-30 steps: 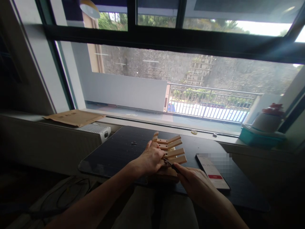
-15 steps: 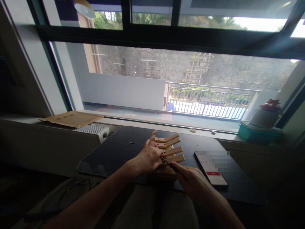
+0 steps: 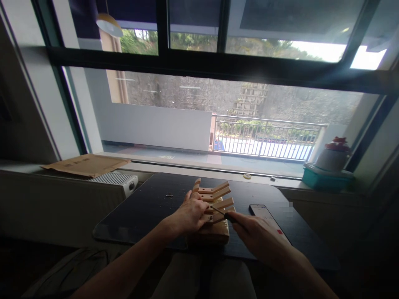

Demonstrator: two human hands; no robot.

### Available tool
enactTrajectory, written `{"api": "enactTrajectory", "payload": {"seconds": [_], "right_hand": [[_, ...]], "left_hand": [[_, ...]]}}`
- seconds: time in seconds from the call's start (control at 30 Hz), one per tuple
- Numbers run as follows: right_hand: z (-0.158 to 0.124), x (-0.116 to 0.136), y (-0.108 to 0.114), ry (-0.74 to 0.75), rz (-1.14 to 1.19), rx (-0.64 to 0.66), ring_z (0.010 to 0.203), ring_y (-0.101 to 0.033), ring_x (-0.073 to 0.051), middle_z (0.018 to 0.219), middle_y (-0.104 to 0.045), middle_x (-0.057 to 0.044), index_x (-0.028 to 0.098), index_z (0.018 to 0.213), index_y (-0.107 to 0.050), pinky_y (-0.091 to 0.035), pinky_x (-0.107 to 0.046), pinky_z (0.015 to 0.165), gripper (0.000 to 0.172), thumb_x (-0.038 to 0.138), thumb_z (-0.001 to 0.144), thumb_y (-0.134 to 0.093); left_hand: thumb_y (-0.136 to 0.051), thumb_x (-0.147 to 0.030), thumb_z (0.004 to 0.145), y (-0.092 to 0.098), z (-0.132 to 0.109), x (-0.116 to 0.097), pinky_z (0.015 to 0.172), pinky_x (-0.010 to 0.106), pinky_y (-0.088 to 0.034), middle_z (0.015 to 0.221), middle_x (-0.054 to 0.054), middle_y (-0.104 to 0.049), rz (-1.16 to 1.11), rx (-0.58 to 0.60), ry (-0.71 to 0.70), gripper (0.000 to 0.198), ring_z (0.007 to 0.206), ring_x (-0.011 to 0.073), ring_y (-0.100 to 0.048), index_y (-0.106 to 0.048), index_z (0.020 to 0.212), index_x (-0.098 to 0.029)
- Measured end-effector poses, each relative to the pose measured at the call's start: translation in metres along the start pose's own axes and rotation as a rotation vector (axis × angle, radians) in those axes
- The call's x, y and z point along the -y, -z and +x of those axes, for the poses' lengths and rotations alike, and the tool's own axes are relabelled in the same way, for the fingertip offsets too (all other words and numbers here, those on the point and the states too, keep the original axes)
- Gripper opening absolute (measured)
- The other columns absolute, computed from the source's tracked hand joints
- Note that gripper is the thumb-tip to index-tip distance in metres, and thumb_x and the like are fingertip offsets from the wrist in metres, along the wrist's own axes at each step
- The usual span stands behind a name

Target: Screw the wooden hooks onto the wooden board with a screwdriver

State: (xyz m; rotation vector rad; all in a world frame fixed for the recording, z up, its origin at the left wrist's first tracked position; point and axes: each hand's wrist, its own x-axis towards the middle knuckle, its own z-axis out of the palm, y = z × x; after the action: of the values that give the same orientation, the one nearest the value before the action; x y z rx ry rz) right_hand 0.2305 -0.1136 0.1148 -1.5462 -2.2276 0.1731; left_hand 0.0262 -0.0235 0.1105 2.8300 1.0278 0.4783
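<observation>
The left hand [image 3: 190, 212] rests on angled wooden slats [image 3: 223, 203] while the right hand [image 3: 261, 236] holds a thin tool [image 3: 219, 211].

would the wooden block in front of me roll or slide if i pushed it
The wooden block would likely slide, not roll, since it looks broad and flat on the table. It is probably stiff, given its thick front. The angled wooden strips might catch, as their ends jut out.

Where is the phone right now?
In the head view, the phone lies on the dark table, right of the wooden pieces, partly hidden by the right hand.
</observation>
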Motion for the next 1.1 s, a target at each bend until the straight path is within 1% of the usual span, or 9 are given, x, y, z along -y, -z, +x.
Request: {"api": "enactTrajectory", "payload": {"seconds": [0.1,0.23,0.33,0.43,0.47,0.53,0.63,0.8,1.1], "right_hand": [[-0.001,0.007,0.008,-0.015,-0.028,-0.064,0.082,-0.063,-0.021,0.097,-0.069,-0.008,0.023,0.122,-0.056,-0.04,-0.028,0.067,0.038,0.028,0.091,-0.034],[-0.002,0.01,0.003,0.021,-0.09,0.059,0.076,-0.063,-0.019,0.084,-0.069,-0.004,0.026,0.111,-0.062,-0.036,-0.026,0.061,0.034,0.026,0.09,-0.035],[0.003,0.009,0.008,0.004,-0.136,0.055,0.072,-0.061,-0.017,0.079,-0.068,-0.003,0.025,0.104,-0.064,-0.034,-0.026,0.06,0.033,0.026,0.091,-0.034],[0.019,0.008,0.027,0.02,-0.165,0.151,0.06,-0.055,-0.014,0.068,-0.064,-0.001,0.025,0.094,-0.067,-0.031,-0.025,0.057,0.028,0.029,0.087,-0.04],[0.026,0.008,0.036,0.003,-0.164,0.147,0.057,-0.052,-0.013,0.065,-0.063,0.0,0.024,0.094,-0.067,-0.03,-0.025,0.055,0.028,0.03,0.087,-0.041],[0.042,0.012,0.052,-0.022,-0.2,0.044,0.057,-0.049,-0.012,0.066,-0.062,0.0,0.022,0.093,-0.066,-0.029,-0.025,0.054,0.026,0.033,0.085,-0.044],[0.064,0.022,0.064,0.033,-0.163,0.11,0.055,-0.047,-0.01,0.067,-0.061,0.001,0.019,0.084,-0.065,-0.03,-0.023,0.052,0.022,0.034,0.081,-0.05],[0.081,0.037,0.058,0.142,-0.161,0.168,0.053,-0.045,-0.008,0.065,-0.061,0.002,0.019,0.082,-0.066,-0.029,-0.022,0.049,0.021,0.033,0.08,-0.05],[0.088,0.033,0.049,0.16,-0.144,0.18,0.057,-0.048,-0.009,0.071,-0.064,0.0,0.02,0.085,-0.066,-0.031,-0.022,0.051,0.022,0.034,0.079,-0.05]], "left_hand": [[-0.05,-0.029,0.082,0.001,0.0,-0.001,0.104,0.053,-0.019,0.106,0.007,-0.065,-0.004,0.019,0.028,0.023,0.117,0.0283,-0.044,-0.065,0.099,-0.023],[-0.051,-0.031,0.082,0.004,0.0,-0.002,0.104,0.056,-0.016,0.112,0.006,-0.064,-0.012,0.023,0.004,0.026,0.121,0.0301,-0.041,-0.064,0.104,-0.025],[-0.051,-0.027,0.081,0.006,-0.001,-0.003,0.104,0.056,-0.015,0.117,0.005,-0.062,-0.013,0.022,-0.002,0.028,0.123,0.0308,-0.038,-0.063,0.106,-0.027],[-0.051,-0.026,0.08,0.006,-0.002,-0.002,0.104,0.055,-0.017,0.109,0.006,-0.064,-0.002,0.02,0.024,0.024,0.118,0.0303,-0.042,-0.065,0.1,-0.024],[-0.051,-0.027,0.08,0.006,-0.003,-0.002,0.104,0.054,-0.018,0.104,0.008,-0.065,0.003,0.022,0.034,0.022,0.116,0.0301,-0.044,-0.066,0.096,-0.022],[-0.051,-0.028,0.08,0.006,-0.003,-0.001,0.104,0.053,-0.018,0.101,0.009,-0.065,0.006,0.024,0.038,0.02,0.115,0.0302,-0.045,-0.066,0.089,-0.02],[-0.05,-0.026,0.08,0.005,-0.002,0.0,0.104,0.055,-0.018,0.1,0.008,-0.064,-0.002,0.03,0.021,0.018,0.115,0.0306,-0.044,-0.066,0.085,-0.02],[-0.049,-0.021,0.08,0.004,-0.003,0.0,0.101,0.055,-0.022,0.086,0.007,-0.064,0.033,0.045,0.003,0.017,0.106,0.0283,-0.048,-0.065,0.074,-0.02],[-0.051,-0.019,0.078,-0.001,-0.003,0.003,0.103,0.058,-0.018,0.086,0.005,-0.062,-0.014,-0.009,0.01,0.014,0.106,0.0253,-0.046,-0.064,0.072,-0.02]]}}
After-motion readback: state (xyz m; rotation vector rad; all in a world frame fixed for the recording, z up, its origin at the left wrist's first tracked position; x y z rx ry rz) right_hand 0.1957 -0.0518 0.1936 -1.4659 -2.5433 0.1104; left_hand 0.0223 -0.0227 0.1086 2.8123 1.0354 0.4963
